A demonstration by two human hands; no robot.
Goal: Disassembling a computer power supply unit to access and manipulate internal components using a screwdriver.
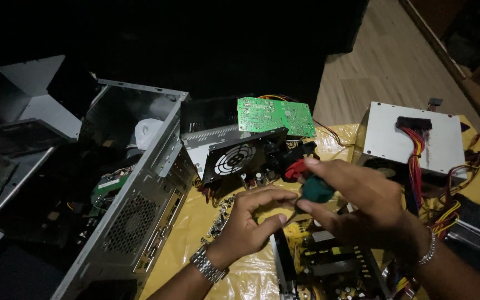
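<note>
Screwdriver handle point(316, 189), green, pinched in right hand point(362, 208) grip; left hand point(248, 222) fingertips narrowed at its shaft.

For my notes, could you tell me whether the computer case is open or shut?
Open: the computer case lacks its side panel, exposing boards inside.

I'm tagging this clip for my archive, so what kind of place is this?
Probably a makeshift computer repair spot at home: an opened desktop case, a closed power supply unit and a green circuit board lie around a yellow plastic sheet.
</note>
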